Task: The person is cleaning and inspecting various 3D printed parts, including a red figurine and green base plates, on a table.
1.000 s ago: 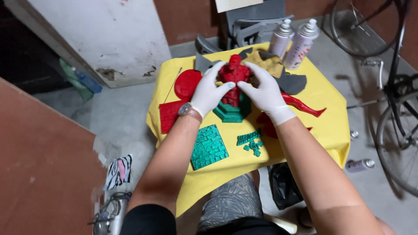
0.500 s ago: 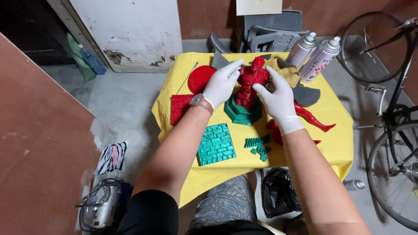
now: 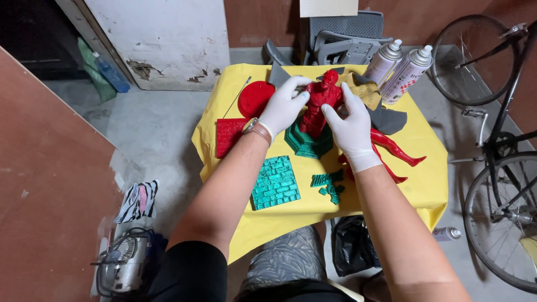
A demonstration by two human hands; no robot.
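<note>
Both of my hands wear white gloves and hold a red figure torso (image 3: 320,103) upright over a green stepped base (image 3: 306,144). My left hand (image 3: 284,106) grips its left side, my right hand (image 3: 350,126) its right side. Whether the figure touches the base is hidden by my fingers. All of this is on a small table covered with a yellow cloth (image 3: 425,179). Red figure legs (image 3: 394,148) lie just right of my right hand. A green brick-patterned plate (image 3: 274,182) and small green pieces (image 3: 329,185) lie nearer to me.
A red disc (image 3: 254,98) and a red square plate (image 3: 229,136) lie at the table's left. Two spray cans (image 3: 398,68) stand at the back right beside grey sheets (image 3: 389,119). A bicycle (image 3: 500,151) stands at the right, a board (image 3: 50,179) at the left, a machine (image 3: 124,268) on the floor.
The view has shifted, so the table sits a little further right and lower in the frame. My hands stay on the red figure over the green base, with fingers slightly rearranged.
</note>
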